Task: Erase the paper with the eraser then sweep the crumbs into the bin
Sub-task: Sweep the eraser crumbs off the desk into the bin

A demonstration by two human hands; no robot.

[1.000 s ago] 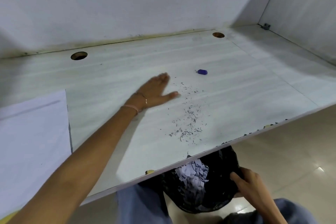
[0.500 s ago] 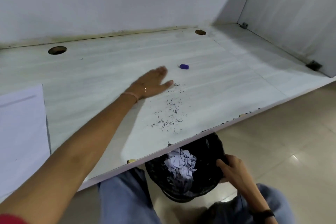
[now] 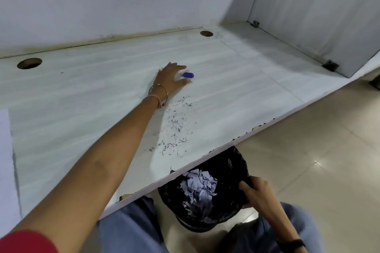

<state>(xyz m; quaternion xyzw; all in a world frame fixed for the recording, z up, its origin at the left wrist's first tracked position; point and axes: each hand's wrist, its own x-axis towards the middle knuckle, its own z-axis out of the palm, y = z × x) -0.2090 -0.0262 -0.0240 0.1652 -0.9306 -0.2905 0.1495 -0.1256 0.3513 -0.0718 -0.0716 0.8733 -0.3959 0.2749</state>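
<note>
The left hand (image 3: pixel 170 77) has gone up the desk (image 3: pixel 82 98), off the crumbs (image 3: pixel 176 127) and over to the eraser (image 3: pixel 188 75)! Nearest in, the right hand (image 3: pixel 259 193) grips the rim of the black-lined bin (image 3: pixel 232 164), thumb curled over the edge, torn paper scraps (image 3: pixel 198 185) piled inside. The bin sits under the desk's front edge, partly tucked beneath it. Just past that edge the crumbs lie scattered in a loose band running toward the left wrist, bare desk on both sides of them. At the far left edge, a sheet of paper (image 3: pixel 5 160) lies flat. Further up, the left hand lies spread on the desk, fingers apart, the eraser just beside it between thumb and forefinger; contact is hard to call. The blue eraser lies flat, long axis running left to right, roughly along the back wall. Open desk stretches right of it to the side panel (image 3: pixel 308 16), and behind it to the two cable holes (image 3: pixel 29 63).
</note>
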